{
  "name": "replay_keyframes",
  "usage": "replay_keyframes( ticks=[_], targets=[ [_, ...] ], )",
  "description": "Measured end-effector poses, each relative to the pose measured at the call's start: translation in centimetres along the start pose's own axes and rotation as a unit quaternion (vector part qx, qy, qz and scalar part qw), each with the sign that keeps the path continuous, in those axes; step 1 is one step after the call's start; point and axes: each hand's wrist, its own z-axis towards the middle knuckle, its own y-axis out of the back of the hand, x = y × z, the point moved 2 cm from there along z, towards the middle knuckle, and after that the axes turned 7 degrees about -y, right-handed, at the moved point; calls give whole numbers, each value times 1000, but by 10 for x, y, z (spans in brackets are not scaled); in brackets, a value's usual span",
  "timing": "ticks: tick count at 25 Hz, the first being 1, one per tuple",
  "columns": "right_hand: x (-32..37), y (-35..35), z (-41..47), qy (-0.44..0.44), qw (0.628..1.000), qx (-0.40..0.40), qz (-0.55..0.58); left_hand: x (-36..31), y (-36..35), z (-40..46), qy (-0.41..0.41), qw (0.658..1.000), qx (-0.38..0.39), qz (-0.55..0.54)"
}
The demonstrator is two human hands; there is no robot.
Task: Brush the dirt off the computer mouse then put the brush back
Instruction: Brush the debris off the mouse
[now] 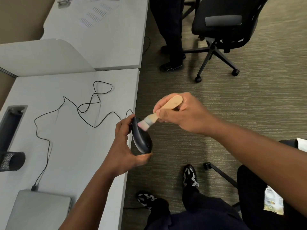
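My left hand (123,146) holds a black computer mouse (142,138) tilted on its side, just past the right edge of the grey desk (74,146) and above the carpet. Its thin black cable (79,112) loops back across the desk to a plug by a closed laptop. My right hand (181,113) grips the wooden handle of a small brush (166,107). The brush's pale bristles (143,126) touch the upper end of the mouse.
A closed grey laptop (41,208) lies at the desk's near left, a black mesh cup (11,161) at the left edge. A black office chair (221,30) and another person's legs (169,30) stand on the carpet beyond. My own legs and shoes are below.
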Motion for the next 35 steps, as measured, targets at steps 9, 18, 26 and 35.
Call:
replay_keyframes(
  ticks=[9, 18, 26, 35],
  targets=[
    [1, -7, -7, -4, 998, 56, -32, -2, 0, -3, 3, 999, -33, -6],
    [-4, -1, -12, 56, 997, 41, 27, 3, 0, -2, 38, 994, -40, -92],
    [-16, 2, -18, 62, 988, 141, 20, 5, 3, -3, 70, 982, -76, -159],
    [-24, 18, -12, 30, 986, 152, 62, 4, -5, -4, 82, 975, -71, -192]
  ],
)
